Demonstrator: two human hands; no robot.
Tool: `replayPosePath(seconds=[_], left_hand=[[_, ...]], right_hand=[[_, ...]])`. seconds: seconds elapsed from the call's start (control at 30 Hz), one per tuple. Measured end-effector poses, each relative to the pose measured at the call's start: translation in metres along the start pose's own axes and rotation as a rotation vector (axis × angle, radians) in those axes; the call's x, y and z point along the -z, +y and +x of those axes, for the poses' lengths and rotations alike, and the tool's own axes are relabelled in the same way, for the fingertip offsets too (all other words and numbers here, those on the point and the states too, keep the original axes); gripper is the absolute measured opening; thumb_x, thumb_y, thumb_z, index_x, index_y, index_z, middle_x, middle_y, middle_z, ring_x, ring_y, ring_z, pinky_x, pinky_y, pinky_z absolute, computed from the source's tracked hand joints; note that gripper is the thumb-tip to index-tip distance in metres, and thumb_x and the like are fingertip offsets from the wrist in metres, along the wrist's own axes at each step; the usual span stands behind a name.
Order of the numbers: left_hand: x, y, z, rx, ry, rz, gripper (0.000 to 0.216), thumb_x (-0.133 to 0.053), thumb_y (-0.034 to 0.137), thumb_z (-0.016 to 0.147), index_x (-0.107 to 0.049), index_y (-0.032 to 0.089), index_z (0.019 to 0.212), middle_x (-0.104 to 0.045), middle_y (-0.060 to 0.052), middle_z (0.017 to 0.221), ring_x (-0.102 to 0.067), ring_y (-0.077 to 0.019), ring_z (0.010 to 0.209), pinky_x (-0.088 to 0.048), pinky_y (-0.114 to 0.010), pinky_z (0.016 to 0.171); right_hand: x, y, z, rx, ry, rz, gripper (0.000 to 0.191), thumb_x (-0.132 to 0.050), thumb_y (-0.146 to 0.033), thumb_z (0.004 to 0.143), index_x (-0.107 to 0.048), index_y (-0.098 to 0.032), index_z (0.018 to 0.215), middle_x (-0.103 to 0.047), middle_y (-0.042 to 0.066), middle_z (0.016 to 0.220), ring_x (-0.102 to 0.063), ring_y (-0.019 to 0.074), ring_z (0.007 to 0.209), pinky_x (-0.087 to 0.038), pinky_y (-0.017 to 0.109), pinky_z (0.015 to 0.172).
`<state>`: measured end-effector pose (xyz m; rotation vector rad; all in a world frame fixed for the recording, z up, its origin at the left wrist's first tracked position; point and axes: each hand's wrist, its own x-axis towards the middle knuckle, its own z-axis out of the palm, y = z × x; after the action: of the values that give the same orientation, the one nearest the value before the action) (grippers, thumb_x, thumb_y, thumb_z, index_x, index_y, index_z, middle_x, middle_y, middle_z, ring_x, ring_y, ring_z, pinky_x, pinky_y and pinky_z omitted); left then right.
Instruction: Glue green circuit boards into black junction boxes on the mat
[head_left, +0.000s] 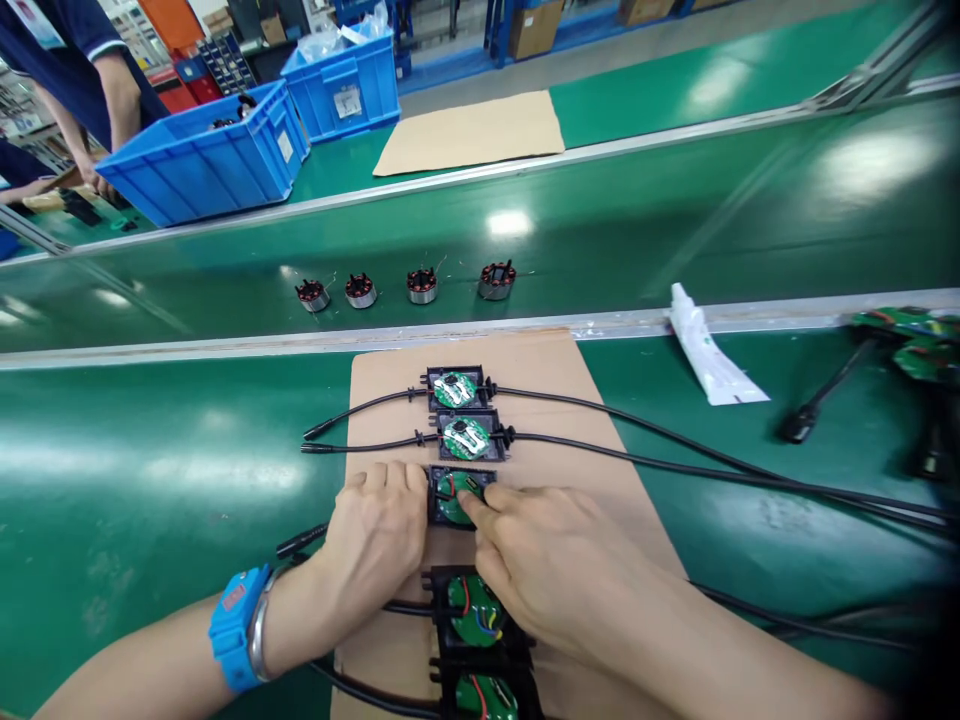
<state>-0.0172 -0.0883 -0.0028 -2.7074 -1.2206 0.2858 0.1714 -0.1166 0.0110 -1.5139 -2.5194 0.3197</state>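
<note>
A black plastic housing (pixel 488 477) with a round green circuit board (pixel 448 487) inside lies between my hands. My left hand (pixel 382 525) is closed at its left edge, fingers curled down; a black cable end (pixel 301 540) shows beyond that wrist. With the index fingertip on the board, my right hand (pixel 547 545) is closed at the right side, other fingers bent and partly hidden. Two housings with metal-topped circuit boards (pixel 454 389) (pixel 465 438) and cables lie above. Below are more housings, whose circuit boards (pixel 476 608) (pixel 486 697) have coloured wires.
Cardboard (pixel 465 350) lies under the housings. Several copper-wound stators (pixel 421 286) stand on the green belt (pixel 600 240). A white tube (pixel 709 350) and loose circuit boards (pixel 911 330) are at right. Black cables (pixel 675 440) run rightward. Beyond are blue bins (pixel 210 160) and a person (pixel 75 70).
</note>
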Motion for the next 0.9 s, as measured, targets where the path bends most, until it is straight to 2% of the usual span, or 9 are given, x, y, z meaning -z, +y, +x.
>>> replayPosePath(seconds=[0.07,0.13,0.23,0.3,0.43,0.57,0.67,0.73,0.9], left_hand=[[0.006,-0.002,-0.001,0.002,0.034,-0.076,0.019,-0.037,0.007,0.084,-0.054,0.014,0.087,-0.055,-0.011,0.077,-0.052,-0.0255,0.068,-0.049,-0.038,0.058],[0.011,-0.005,-0.002,-0.017,0.119,-0.215,0.021,-0.036,0.010,0.087,-0.054,0.011,0.099,-0.057,-0.013,0.089,-0.053,-0.0267,0.079,-0.051,-0.042,0.069],[0.013,-0.007,-0.003,-0.193,0.185,-0.403,0.030,-0.038,0.008,0.086,-0.052,0.010,0.113,-0.057,-0.013,0.100,-0.053,-0.0261,0.092,-0.051,-0.042,0.080],[0.011,-0.007,-0.003,-0.294,0.160,-0.435,0.026,-0.039,0.009,0.087,-0.055,0.011,0.107,-0.058,-0.012,0.099,-0.052,-0.0262,0.094,-0.050,-0.043,0.083],[0.001,-0.010,-0.001,-0.378,0.178,-0.469,0.022,-0.042,0.008,0.086,-0.058,0.012,0.102,-0.059,-0.011,0.108,-0.052,-0.0257,0.104,-0.046,-0.041,0.092],[-0.005,-0.012,0.001,-0.443,0.199,-0.478,0.023,-0.043,0.008,0.086,-0.057,0.011,0.104,-0.058,-0.012,0.120,-0.052,-0.0249,0.110,-0.046,-0.038,0.095],[-0.006,-0.010,0.001,-0.451,0.210,-0.452,0.023,-0.041,0.007,0.088,-0.057,0.011,0.104,-0.057,-0.012,0.124,-0.053,-0.0247,0.111,-0.045,-0.038,0.096],[-0.006,-0.009,0.001,-0.445,0.230,-0.453,0.024,-0.038,0.008,0.091,-0.058,0.011,0.103,-0.060,-0.012,0.121,-0.055,-0.0243,0.108,-0.047,-0.038,0.094],[-0.004,-0.005,-0.001,-0.406,0.289,-0.477,0.029,-0.031,0.007,0.094,-0.059,0.010,0.102,-0.063,-0.012,0.115,-0.058,-0.0236,0.103,-0.049,-0.036,0.089]], right_hand=[[0.000,-0.002,-0.001,-0.020,-0.045,0.002,0.025,-0.049,-0.018,0.080,-0.071,-0.016,0.093,-0.069,0.004,0.075,-0.061,0.0181,0.055,-0.033,0.032,0.050],[0.002,-0.002,-0.002,-0.050,-0.094,0.040,0.026,-0.048,-0.019,0.081,-0.070,-0.017,0.093,-0.069,0.005,0.077,-0.063,0.0200,0.060,-0.037,0.033,0.054],[0.010,0.005,-0.001,-0.063,-0.169,0.161,0.023,-0.048,-0.018,0.081,-0.067,-0.019,0.092,-0.069,0.005,0.082,-0.065,0.0209,0.074,-0.041,0.032,0.065],[0.018,0.012,-0.001,-0.055,-0.219,0.243,0.024,-0.049,-0.016,0.079,-0.064,-0.020,0.098,-0.069,0.004,0.086,-0.064,0.0201,0.079,-0.042,0.030,0.068],[0.026,0.021,-0.003,-0.142,-0.275,0.291,0.027,-0.048,-0.011,0.079,-0.053,-0.017,0.105,-0.065,0.003,0.081,-0.060,0.0176,0.073,-0.040,0.028,0.064],[0.022,0.018,-0.008,-0.177,-0.256,0.181,0.012,-0.045,-0.012,0.082,-0.052,-0.018,0.089,-0.062,0.004,0.078,-0.058,0.0196,0.069,-0.038,0.031,0.064],[0.017,0.015,-0.010,-0.127,-0.257,0.157,0.015,-0.038,-0.014,0.086,-0.052,-0.018,0.084,-0.061,0.006,0.077,-0.057,0.0203,0.066,-0.036,0.032,0.061],[0.014,0.015,-0.011,-0.155,-0.267,0.224,0.019,-0.032,-0.017,0.091,-0.050,-0.019,0.083,-0.059,0.005,0.074,-0.055,0.0191,0.064,-0.035,0.031,0.060],[0.011,0.020,-0.007,-0.337,-0.343,0.449,0.029,-0.024,-0.030,0.098,-0.038,-0.021,0.074,-0.052,0.001,0.066,-0.048,0.0149,0.060,-0.032,0.028,0.057]])
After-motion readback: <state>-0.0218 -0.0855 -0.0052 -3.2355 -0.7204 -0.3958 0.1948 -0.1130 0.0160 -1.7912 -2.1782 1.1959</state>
